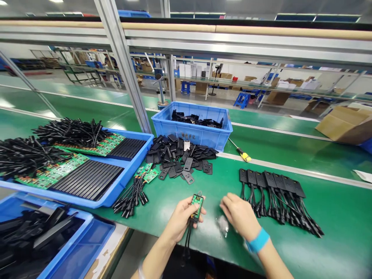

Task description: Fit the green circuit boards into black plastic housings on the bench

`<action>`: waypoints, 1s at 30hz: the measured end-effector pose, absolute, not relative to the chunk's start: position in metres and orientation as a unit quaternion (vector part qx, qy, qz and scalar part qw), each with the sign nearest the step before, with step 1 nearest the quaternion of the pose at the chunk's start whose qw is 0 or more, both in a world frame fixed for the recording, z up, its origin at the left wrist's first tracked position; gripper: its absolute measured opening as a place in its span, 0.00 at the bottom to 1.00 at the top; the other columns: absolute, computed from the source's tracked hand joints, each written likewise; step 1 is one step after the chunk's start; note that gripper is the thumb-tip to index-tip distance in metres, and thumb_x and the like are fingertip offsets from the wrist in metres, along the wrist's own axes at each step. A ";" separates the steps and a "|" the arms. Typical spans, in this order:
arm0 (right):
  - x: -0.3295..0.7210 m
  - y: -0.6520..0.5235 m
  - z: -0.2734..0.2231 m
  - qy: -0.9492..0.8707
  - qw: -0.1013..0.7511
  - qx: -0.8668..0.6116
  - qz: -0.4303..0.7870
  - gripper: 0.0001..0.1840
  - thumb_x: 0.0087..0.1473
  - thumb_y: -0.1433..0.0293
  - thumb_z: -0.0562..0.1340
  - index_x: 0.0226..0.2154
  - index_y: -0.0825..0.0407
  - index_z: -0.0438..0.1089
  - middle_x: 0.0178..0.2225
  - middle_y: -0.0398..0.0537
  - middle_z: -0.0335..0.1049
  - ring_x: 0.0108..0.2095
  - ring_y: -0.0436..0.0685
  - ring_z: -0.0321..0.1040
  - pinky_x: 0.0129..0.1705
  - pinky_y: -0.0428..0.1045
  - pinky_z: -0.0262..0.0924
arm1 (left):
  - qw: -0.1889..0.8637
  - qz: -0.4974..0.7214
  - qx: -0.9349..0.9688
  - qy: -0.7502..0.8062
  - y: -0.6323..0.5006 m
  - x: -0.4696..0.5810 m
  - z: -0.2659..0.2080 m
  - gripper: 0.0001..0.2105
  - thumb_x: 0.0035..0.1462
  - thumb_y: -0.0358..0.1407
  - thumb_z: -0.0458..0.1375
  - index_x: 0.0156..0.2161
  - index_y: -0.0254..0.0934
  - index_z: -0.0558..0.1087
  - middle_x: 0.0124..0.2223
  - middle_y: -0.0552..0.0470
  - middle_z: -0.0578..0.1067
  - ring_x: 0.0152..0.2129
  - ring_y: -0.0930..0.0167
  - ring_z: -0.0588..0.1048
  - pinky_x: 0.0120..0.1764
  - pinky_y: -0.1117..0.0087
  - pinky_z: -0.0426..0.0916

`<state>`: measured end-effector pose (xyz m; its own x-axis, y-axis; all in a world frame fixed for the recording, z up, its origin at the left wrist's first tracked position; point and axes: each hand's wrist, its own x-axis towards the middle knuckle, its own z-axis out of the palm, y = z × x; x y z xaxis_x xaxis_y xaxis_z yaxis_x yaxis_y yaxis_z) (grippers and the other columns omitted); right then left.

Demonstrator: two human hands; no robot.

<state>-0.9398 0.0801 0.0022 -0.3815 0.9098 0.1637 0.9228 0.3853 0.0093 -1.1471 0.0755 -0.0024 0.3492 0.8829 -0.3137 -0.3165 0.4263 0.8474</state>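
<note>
Green bench mat (334, 217) lies under your work: your left hand (181, 217) grips a small circuit board (197, 203), your right hand (240, 217) rests loosely curled and empty beside it, a finished row of cased cables (276, 193) sits right of the board, and loose black covers (180, 157) wait behind it.

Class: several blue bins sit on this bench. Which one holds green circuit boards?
The wide shallow blue tray at left: green circuit boards lie inside under black cables. The blue crate behind holds only black parts.

Two hands are in view, the left hand (181, 219) and the right hand (238, 215), with one green board (197, 204) between them. One row (271, 181) holds about seven finished black units. Four blue bins show: bin (162, 128), tray (136, 164), and two more (84, 232), (95, 248). One screwdriver (242, 154) lies there. The loose shells (180, 157) are too many to count.
</note>
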 end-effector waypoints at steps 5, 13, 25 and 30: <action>-0.975 0.165 0.007 -0.792 0.107 -0.600 -0.027 0.07 0.58 0.67 0.57 0.37 0.52 0.69 0.37 0.51 0.70 0.42 0.58 0.67 0.37 0.48 0.60 | 0.765 0.444 0.277 0.375 0.073 -1.144 -0.007 0.23 0.51 0.43 0.63 0.48 0.27 0.70 0.35 0.42 0.76 0.25 0.75 0.70 0.24 0.78 0.61; -0.981 0.198 -0.002 -0.744 0.207 -0.635 -0.020 0.14 0.61 0.71 0.50 0.39 0.57 0.70 0.38 0.57 0.71 0.41 0.60 0.68 0.40 0.51 0.62 | 0.735 0.463 0.335 0.365 0.065 -1.152 -0.018 0.30 0.48 0.36 0.67 0.55 0.33 0.62 0.41 0.43 0.76 0.34 0.71 0.74 0.34 0.74 0.67; -0.950 0.057 0.048 -0.595 0.411 -0.538 0.433 0.14 0.54 0.58 0.59 0.33 0.52 0.67 0.26 0.42 0.65 0.24 0.48 0.60 0.25 0.44 0.58 | 0.792 0.339 0.397 0.316 0.049 -1.128 0.007 0.25 0.40 0.36 0.71 0.44 0.31 0.71 0.36 0.47 0.75 0.28 0.71 0.77 0.29 0.78 0.71; -0.951 0.047 0.034 -0.589 0.411 -0.538 0.441 0.14 0.54 0.58 0.60 0.31 0.52 0.68 0.25 0.42 0.64 0.23 0.48 0.59 0.23 0.44 0.57 | 0.803 0.310 0.414 0.297 0.040 -1.124 0.012 0.25 0.40 0.32 0.70 0.46 0.33 0.72 0.40 0.46 0.76 0.30 0.72 0.77 0.33 0.78 0.70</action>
